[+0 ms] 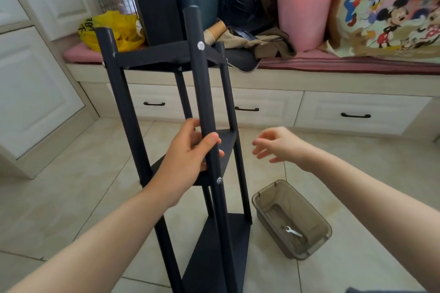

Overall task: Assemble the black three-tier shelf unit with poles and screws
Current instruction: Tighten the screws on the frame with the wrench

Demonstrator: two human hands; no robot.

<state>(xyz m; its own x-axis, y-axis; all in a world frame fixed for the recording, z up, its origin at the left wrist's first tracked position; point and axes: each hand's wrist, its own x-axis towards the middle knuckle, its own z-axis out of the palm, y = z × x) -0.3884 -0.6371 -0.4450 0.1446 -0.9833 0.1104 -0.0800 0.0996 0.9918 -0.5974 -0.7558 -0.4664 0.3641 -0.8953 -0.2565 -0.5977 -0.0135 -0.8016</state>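
The black shelf unit [166, 54] stands upright on the tiled floor with three tiers fixed between several poles. My left hand [188, 154] is wrapped around the nearest pole [202, 93], just above the middle tier. A silver screw head [200, 45] shows on that pole at the top tier, and another screw head [219, 180] sits at the middle tier. My right hand [276, 144] hovers to the right of the unit, fingers spread and holding nothing. The bottom tier [221, 252] rests on the floor.
A smoky clear plastic bin [316, 242] lies on the floor to the right with a small silver wrench [294, 231] inside. Behind stands a window bench with drawers [352, 114], carrying a pink bucket [304, 12], a yellow bag [112, 28] and clutter. White cabinets [35, 93] line the left.
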